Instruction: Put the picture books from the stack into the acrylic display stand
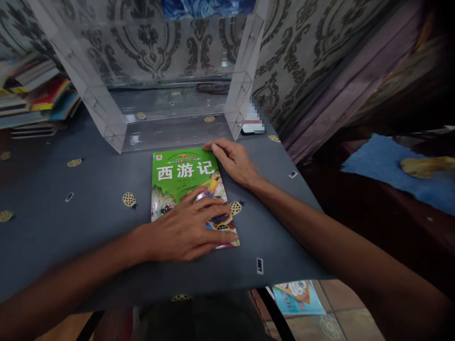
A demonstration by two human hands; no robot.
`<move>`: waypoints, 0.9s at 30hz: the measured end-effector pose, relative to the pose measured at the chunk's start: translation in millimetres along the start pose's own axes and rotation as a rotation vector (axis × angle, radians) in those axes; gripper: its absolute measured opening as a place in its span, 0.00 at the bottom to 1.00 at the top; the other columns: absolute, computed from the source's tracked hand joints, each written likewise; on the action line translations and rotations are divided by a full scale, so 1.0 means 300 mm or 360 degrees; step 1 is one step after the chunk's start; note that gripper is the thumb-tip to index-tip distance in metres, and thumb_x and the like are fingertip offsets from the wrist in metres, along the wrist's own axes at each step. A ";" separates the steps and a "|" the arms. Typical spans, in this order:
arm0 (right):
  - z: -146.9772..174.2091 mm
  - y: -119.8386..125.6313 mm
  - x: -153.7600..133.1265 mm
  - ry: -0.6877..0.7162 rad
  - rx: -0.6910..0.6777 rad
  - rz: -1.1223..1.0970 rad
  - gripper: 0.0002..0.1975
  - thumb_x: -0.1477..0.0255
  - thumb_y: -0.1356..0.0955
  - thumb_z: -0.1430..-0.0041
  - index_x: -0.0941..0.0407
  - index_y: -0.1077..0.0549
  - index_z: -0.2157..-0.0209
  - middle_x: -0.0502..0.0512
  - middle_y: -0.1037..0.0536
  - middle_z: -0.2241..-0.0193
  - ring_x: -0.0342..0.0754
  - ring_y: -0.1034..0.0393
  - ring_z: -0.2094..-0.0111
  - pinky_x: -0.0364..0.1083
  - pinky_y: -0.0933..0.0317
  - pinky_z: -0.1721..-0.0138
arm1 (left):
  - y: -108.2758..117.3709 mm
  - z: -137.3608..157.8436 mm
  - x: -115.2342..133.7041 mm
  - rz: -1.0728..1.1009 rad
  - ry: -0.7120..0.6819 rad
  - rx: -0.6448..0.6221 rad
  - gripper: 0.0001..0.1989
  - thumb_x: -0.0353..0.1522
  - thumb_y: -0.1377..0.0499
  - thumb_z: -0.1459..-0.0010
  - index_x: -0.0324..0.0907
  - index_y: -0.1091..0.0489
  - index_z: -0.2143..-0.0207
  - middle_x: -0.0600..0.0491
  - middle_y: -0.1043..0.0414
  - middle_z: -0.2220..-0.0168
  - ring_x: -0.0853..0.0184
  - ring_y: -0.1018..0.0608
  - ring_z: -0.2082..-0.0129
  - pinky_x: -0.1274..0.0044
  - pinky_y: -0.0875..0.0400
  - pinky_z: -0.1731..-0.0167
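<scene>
"What step is this?"

"It looks like holding the green book point(177, 187) flat. The left hand point(188, 227) lies on its lower part, fingers a bit spread, gripping nothing. The right hand point(231, 161) bends loosely at its top right corner; pinching or not, you can't tell."

"What would lifting need?"

"Probably fingers under one side."

"Which way does it point?"

"It's near the table's point(88, 222) front edge, long way front-to-back, title end toward the back edge."

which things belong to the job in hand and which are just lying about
In use:
green-covered rectangular paper book, left hand and right hand touching it
possibly clear plastic shelf

Probably just lying about:
stacked multicoloured paper books
blue rectangular booklet
blue cloth
</scene>
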State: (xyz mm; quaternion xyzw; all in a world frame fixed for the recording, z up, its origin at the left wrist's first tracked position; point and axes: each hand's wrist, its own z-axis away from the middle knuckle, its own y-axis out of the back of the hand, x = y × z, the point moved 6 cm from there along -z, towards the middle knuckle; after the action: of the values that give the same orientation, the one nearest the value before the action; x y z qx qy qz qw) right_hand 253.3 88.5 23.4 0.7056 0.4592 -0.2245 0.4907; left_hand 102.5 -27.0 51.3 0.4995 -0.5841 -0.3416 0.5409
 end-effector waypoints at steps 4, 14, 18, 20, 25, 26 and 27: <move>0.001 0.001 -0.001 -0.0001 -0.0016 0.0024 0.20 0.56 0.41 0.30 0.53 0.22 0.57 0.56 0.18 0.58 0.53 0.25 0.54 0.54 0.34 0.48 | -0.002 0.009 0.019 -0.0034 -0.0031 0.0037 0.16 0.35 0.45 0.32 0.53 0.30 0.43 0.45 0.32 0.40 0.54 0.33 0.37 0.49 0.48 0.36; 0.014 -0.008 -0.011 0.0026 -0.0065 0.0232 0.17 0.62 0.40 0.30 0.53 0.24 0.53 0.56 0.18 0.56 0.54 0.25 0.54 0.54 0.33 0.51 | -0.007 0.012 0.018 -0.0108 -0.0044 0.0074 0.16 0.37 0.45 0.32 0.54 0.29 0.44 0.47 0.32 0.41 0.56 0.33 0.38 0.51 0.46 0.35; 0.020 -0.023 -0.019 0.0089 -0.0088 0.0360 0.15 0.65 0.39 0.31 0.52 0.25 0.52 0.56 0.19 0.55 0.55 0.25 0.52 0.55 0.34 0.48 | -0.008 0.015 0.018 -0.0117 -0.0056 0.0099 0.15 0.37 0.45 0.32 0.53 0.29 0.45 0.47 0.31 0.42 0.56 0.33 0.38 0.51 0.47 0.35; 0.022 -0.032 -0.026 0.0139 -0.0104 0.0419 0.14 0.67 0.39 0.32 0.52 0.25 0.52 0.57 0.19 0.53 0.56 0.26 0.50 0.58 0.37 0.44 | -0.007 0.015 0.018 -0.0119 -0.0064 0.0115 0.15 0.37 0.46 0.32 0.53 0.29 0.45 0.47 0.30 0.43 0.56 0.33 0.39 0.51 0.47 0.35; 0.035 -0.052 -0.043 0.0236 -0.0147 0.0511 0.16 0.73 0.40 0.34 0.52 0.26 0.50 0.58 0.20 0.50 0.57 0.29 0.44 0.64 0.43 0.38 | -0.006 0.016 0.017 -0.0106 -0.0062 0.0100 0.15 0.37 0.47 0.31 0.53 0.29 0.45 0.47 0.31 0.42 0.57 0.33 0.38 0.53 0.45 0.36; 0.041 -0.055 -0.046 0.0242 -0.0161 0.0522 0.16 0.74 0.40 0.35 0.52 0.26 0.50 0.58 0.20 0.49 0.58 0.30 0.42 0.65 0.44 0.38 | -0.007 0.016 0.017 -0.0104 -0.0064 0.0098 0.15 0.37 0.47 0.31 0.53 0.29 0.45 0.47 0.31 0.43 0.57 0.33 0.38 0.53 0.45 0.36; 0.047 -0.056 -0.049 0.0242 -0.0176 0.0534 0.17 0.74 0.40 0.35 0.52 0.27 0.49 0.58 0.21 0.49 0.58 0.31 0.41 0.65 0.44 0.37 | -0.007 0.017 0.017 -0.0102 -0.0066 0.0102 0.15 0.37 0.47 0.32 0.53 0.28 0.45 0.47 0.30 0.43 0.57 0.33 0.38 0.53 0.46 0.35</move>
State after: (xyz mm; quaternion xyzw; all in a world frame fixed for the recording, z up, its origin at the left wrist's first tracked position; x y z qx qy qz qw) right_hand 233.5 71.1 20.5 0.7593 0.3824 -0.0601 0.5231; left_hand 98.5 -33.2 50.1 0.5279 -0.5896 -0.3502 0.5011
